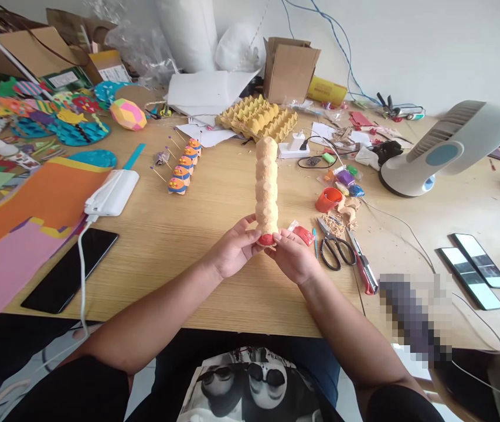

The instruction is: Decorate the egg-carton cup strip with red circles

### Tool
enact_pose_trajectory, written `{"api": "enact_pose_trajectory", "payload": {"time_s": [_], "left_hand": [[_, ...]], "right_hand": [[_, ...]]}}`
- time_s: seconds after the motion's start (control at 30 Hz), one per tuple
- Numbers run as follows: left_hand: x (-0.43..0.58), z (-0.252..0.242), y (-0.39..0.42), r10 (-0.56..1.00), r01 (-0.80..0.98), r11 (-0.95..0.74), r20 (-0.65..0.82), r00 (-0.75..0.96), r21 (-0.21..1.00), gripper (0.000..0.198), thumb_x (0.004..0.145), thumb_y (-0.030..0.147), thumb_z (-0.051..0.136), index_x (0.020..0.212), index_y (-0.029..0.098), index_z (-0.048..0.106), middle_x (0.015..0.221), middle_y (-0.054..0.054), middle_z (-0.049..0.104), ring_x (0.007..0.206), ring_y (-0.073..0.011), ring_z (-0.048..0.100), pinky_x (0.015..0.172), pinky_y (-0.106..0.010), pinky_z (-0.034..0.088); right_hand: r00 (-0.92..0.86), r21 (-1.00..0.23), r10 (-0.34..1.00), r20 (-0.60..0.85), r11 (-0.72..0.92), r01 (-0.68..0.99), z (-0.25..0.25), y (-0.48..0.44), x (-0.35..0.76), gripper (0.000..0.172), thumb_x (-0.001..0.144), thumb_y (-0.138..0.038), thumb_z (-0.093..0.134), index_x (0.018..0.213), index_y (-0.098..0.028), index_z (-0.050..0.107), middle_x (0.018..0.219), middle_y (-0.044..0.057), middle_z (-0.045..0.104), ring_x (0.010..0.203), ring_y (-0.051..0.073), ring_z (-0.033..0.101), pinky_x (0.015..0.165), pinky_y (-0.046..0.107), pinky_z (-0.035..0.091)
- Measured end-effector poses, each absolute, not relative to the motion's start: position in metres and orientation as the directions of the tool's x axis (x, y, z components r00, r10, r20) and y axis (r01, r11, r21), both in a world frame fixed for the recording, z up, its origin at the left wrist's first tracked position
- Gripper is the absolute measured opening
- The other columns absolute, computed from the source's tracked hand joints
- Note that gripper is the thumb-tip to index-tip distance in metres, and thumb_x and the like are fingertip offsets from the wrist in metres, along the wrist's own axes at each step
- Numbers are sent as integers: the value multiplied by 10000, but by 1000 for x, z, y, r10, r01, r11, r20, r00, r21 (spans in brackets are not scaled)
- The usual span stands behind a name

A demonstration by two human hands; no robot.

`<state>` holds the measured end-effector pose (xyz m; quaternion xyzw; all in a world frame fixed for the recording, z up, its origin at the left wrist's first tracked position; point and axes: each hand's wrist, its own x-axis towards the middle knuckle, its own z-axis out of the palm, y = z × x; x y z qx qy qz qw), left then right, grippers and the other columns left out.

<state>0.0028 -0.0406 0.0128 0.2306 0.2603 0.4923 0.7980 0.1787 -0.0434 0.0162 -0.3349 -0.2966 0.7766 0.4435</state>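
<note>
A long, bumpy, cream-yellow egg-carton strip (266,181) points away from me over the middle of the table. Its near end carries a patch of red clay (266,239). My left hand (240,249) grips that near end from the left, thumb beside the red patch. From the other side, my right hand (292,253) pinches the same end, its thumb at the patch's right edge. The fingers under the strip are partly hidden. Just right of my right hand lies a red clay packet (303,234), then a thin blue tool (315,243) and black-handled scissors (336,246).
An orange-and-blue egg-carton caterpillar (183,168) stands left with pins sticking out. Beyond the strip are yellow egg trays (256,119). A utility knife (363,264), a red cup (329,200) and a white fan (434,152) stand right. A power bank (115,193) and phone (71,269) lie left.
</note>
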Motion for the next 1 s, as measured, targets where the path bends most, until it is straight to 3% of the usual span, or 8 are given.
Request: {"api": "enact_pose_trajectory", "payload": {"time_s": [0.33, 0.8, 1.0], "left_hand": [[2, 12, -38, 885, -687, 446, -171, 432, 574, 431, 863, 197, 795, 1267, 216, 649, 1046, -35, 750, 893, -117, 722, 800, -200, 569], [3, 13, -39, 868, -714, 488, -192, 458, 502, 359, 874, 194, 787, 1218, 197, 683, 1047, -34, 769, 888, -100, 727, 821, -181, 570], [2, 15, -37, 879, -742, 471, -180, 442, 478, 319, 855, 198, 799, 1158, 185, 701, 998, -21, 761, 875, -115, 716, 805, -202, 570]], "right_hand": [[-437, -710, 858, -269, -483, -513, 22, -44, 178, 316, 695, -469, 929, 827, -238, 758, 925, 10, 737, 891, 180, 614, 870, 332, 475], [-354, -878, 931, -88, -240, -413, 17, -42, 173, 305, 737, -482, 913, 803, -221, 769, 767, 7, 702, 827, 181, 633, 857, 341, 489], [-399, -850, 908, -125, -306, -429, 19, -41, 175, 354, 741, -544, 888, 860, -226, 788, 832, 39, 731, 885, 210, 662, 900, 387, 521]]}}
